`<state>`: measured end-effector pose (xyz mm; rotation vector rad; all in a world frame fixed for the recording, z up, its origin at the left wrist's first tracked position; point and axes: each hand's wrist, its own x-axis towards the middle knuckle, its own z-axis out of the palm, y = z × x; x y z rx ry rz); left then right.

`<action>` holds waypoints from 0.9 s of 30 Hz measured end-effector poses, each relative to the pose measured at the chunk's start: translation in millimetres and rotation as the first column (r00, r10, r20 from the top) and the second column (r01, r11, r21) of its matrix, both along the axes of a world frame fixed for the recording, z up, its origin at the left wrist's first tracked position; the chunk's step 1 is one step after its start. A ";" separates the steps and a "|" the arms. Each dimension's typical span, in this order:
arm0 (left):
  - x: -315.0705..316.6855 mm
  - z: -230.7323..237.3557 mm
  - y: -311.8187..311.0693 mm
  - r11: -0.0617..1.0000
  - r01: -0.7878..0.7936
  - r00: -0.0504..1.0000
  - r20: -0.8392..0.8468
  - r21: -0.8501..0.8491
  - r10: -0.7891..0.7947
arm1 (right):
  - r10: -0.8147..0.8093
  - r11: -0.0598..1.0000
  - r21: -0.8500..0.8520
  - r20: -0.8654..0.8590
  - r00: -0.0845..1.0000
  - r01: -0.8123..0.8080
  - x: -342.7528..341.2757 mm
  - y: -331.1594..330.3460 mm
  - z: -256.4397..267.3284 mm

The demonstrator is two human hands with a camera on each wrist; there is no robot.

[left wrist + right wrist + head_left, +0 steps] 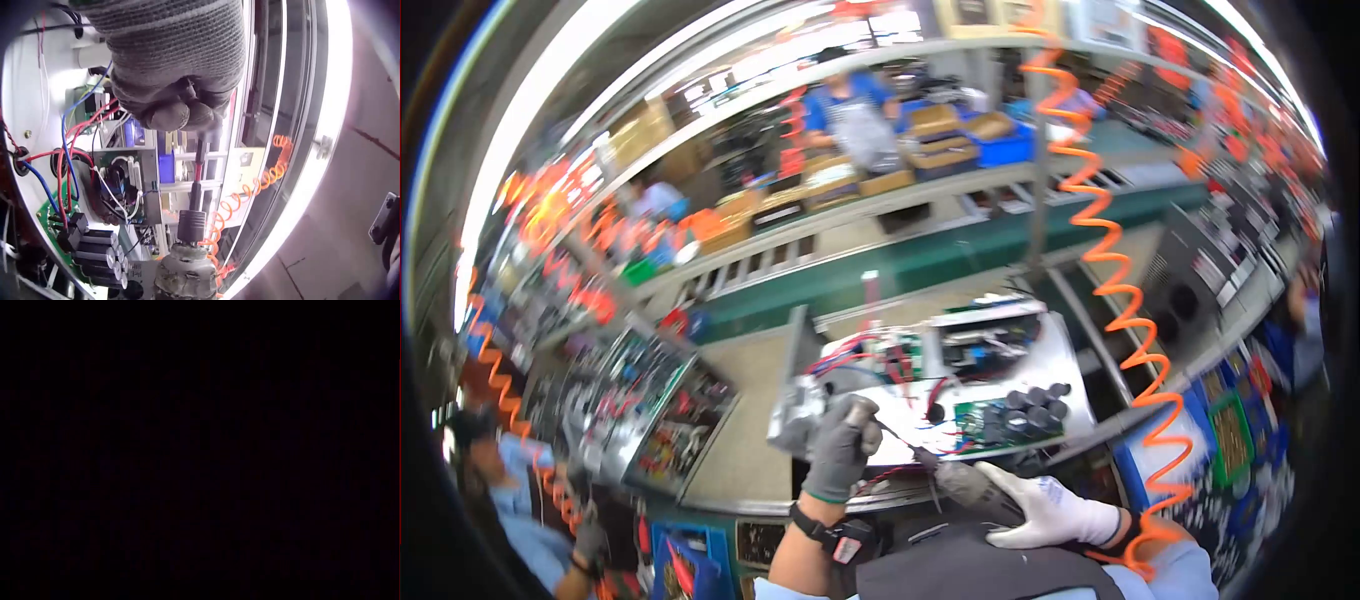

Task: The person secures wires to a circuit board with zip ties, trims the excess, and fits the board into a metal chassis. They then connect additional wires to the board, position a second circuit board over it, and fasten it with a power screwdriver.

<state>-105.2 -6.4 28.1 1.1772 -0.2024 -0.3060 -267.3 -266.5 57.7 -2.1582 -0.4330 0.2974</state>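
Note:
In a grey knit glove, my left hand (838, 450) (178, 59) has curled fingers closed at the tip of a driver's thin bit (897, 436) (198, 172). Whether a small part is also between those fingers, I cannot tell. My right hand (1050, 510), gloved in white, grips the worn grey body of the power driver (970, 487) (185, 275). Both hands are at the front edge of an opened metal chassis (1075, 385), which carries a green circuit board (980, 425) (47, 219), black capacitors (1037, 408) (100, 256) and red and blue wires. The right wrist view is black.
Orange coiled hoses (1116, 262) (250, 187) hang at both sides. A bin of parts (685, 425) stands left of the chassis. Blue trays (1175, 450) lie at the right. A green conveyor (800, 290) runs behind, with a person (850, 115) across it and another (525, 500) at lower left.

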 end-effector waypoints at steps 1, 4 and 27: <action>4.3 6.6 -12.5 0.989 -0.003 1.000 -0.015 0.144 0.006 | -0.047 0.993 0.109 -0.016 0.999 0.049 -6.9 -2.2 -11.1; 13.6 18.3 -55.2 0.958 0.210 0.970 0.081 0.195 -0.229 | -0.214 0.933 0.280 -0.067 0.974 0.224 -34.6 -7.1 -31.1; 133.2 35.5 -186.1 0.474 -0.507 -0.129 0.480 0.720 -0.868 | -0.755 0.554 0.302 -0.210 0.621 0.776 -89.3 -39.5 -93.1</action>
